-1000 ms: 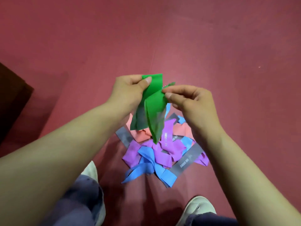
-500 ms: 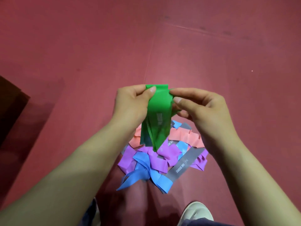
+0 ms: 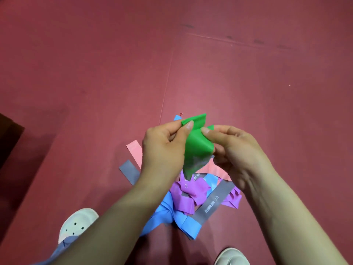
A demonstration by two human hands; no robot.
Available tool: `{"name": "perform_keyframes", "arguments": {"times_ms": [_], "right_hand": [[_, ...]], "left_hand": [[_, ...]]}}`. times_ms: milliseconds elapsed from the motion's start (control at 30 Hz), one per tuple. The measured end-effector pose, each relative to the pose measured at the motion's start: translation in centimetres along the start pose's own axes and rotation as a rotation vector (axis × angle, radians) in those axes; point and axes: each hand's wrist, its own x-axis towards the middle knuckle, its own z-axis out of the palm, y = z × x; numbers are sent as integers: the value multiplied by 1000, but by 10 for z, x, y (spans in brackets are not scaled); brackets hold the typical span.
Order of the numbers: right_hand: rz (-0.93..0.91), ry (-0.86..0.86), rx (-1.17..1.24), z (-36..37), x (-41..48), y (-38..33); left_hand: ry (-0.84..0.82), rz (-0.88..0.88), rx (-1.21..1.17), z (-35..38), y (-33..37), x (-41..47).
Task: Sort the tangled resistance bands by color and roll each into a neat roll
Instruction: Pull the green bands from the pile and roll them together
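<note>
– Between the two hands, up off the floor [image 3: 248, 83], is where the green band [image 3: 196, 144] sits. The left hand [image 3: 164, 148] pinches its top edge under the thumb. The right hand [image 3: 235, 150] pinches the edge just beside it, at three o'clock. The hands are close together with only green between them.

– Is it clear of the rest?

– I think so. Its loose tail hangs toward six o'clock and ends over the pile [image 3: 183, 199] (whether the tip brushes anything down there I cannot tell).

– So now it gets rolled?

– I'd flatten it first. It is creased and bunched, so I'd draw the hands apart toward nine and three until it lies as one flat strip. Then I'd turn it tightly from one end with the edges kept in line, or it will likely wind into a cone.

– And the others?

– They lie on the floor at six o'clock from the hands. A purple band [image 3: 198, 186] is in the middle, with a blue band [image 3: 172, 215] knotted at seven o'clock of it. A grey band [image 3: 214, 203] with white print lies at four, and a pink band [image 3: 135, 152] pokes out at ten, past the left wrist. None looks sorted or rolled yet. A left shoe [image 3: 76, 222] stands at eight o'clock of the pile and a right shoe [image 3: 231, 257] at five.
</note>
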Motion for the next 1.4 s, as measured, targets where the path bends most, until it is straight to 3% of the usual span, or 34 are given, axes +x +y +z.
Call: {"name": "perform_keyframes", "arguments": {"times_ms": [167,267,367,467,667,1033,1400], "right_hand": [[-124,-8,66,-1,3,-6],[-211,-114,97,-4,2,-7],[-265,-262,99,-4,0,-8],[-253,-287,62,-5,1,-6],[-294,-179,-192,-2,4,2],[-490,10,-307,1,9,9],[-654,139,-480,-4,9,5]], "left_hand": [[73,-59,-95,-2,7,10],[132,-265,-245,-7,7,17],[64,-448,-336,-7,8,18],[-8,-510,-382,-8,10,19],[-60,-398,-347,-14,15,20],[-117,-312,-321,-10,7,17],[-153,-433,-343,-14,10,17]]}}
